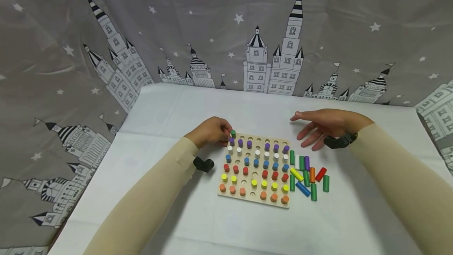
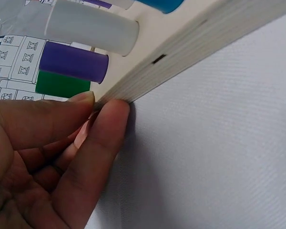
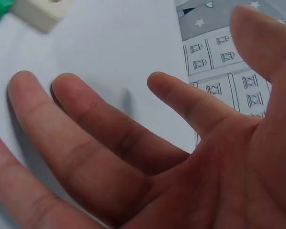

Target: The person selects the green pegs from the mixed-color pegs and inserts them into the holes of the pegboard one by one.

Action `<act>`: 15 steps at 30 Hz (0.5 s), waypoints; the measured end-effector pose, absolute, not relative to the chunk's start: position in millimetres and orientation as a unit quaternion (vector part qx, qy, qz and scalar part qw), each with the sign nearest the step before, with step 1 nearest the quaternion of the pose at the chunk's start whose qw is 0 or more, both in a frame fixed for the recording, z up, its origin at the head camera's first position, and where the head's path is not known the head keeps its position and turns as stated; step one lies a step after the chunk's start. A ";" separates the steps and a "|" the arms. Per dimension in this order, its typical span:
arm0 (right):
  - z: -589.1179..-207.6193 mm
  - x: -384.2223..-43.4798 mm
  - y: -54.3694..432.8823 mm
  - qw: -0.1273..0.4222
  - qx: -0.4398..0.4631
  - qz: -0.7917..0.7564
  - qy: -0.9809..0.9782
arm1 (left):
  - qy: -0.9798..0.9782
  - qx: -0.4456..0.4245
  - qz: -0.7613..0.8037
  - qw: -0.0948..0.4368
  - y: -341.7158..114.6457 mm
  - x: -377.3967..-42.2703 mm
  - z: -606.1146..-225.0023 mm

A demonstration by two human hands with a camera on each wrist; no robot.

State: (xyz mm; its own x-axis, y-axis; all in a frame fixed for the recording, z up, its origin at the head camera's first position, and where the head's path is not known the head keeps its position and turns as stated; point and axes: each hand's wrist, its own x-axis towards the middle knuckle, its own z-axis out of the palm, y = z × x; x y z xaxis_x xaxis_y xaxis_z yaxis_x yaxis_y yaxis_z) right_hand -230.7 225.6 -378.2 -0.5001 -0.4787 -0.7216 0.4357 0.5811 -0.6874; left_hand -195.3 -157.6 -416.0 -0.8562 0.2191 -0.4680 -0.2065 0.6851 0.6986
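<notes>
A wooden pegboard (image 1: 249, 178) lies flat on the white cloth, its rows of pegs coloured purple, white, blue, red, yellow and orange. One column near the middle shows mostly bare holes, with a blue peg (image 1: 246, 161) and others beside it. My left hand (image 1: 212, 131) pinches the board's far left corner, thumb by a green peg (image 2: 62, 85) and a finger against the side edge. That green peg stands alone in the back row, next to a purple peg (image 2: 74, 62). My right hand (image 1: 325, 123) hovers past the board's far right corner, fingers spread and holding nothing.
Loose pegs lie right of the board: several green (image 1: 326, 183), plus red (image 1: 321, 174), blue (image 1: 302, 189), yellow (image 1: 297, 174), orange (image 1: 312, 175), purple (image 1: 306, 163) and white. A grey castle-print cloth (image 1: 219, 19) rises behind the table. Black bands (image 1: 340, 141) circle both wrists.
</notes>
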 end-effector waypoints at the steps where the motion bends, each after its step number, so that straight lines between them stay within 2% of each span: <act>1: -378.9 -225.5 229.8 0.494 -0.023 -0.452 0.743 | 0.877 0.003 0.397 0.269 -157.9 -195.1 -416.0; 5: -383.8 -203.4 234.2 0.449 -0.065 -0.391 0.801 | 0.872 0.002 0.404 0.275 -159.2 -194.3 -414.7; 12: -387.0 -167.9 208.0 0.288 -0.087 -0.175 0.937 | 0.871 0.001 0.406 0.277 -156.7 -195.2 -411.6; 15: -387.1 -157.6 198.0 0.249 -0.085 -0.135 0.955 | 0.872 0.000 0.404 0.276 -154.8 -196.1 -412.2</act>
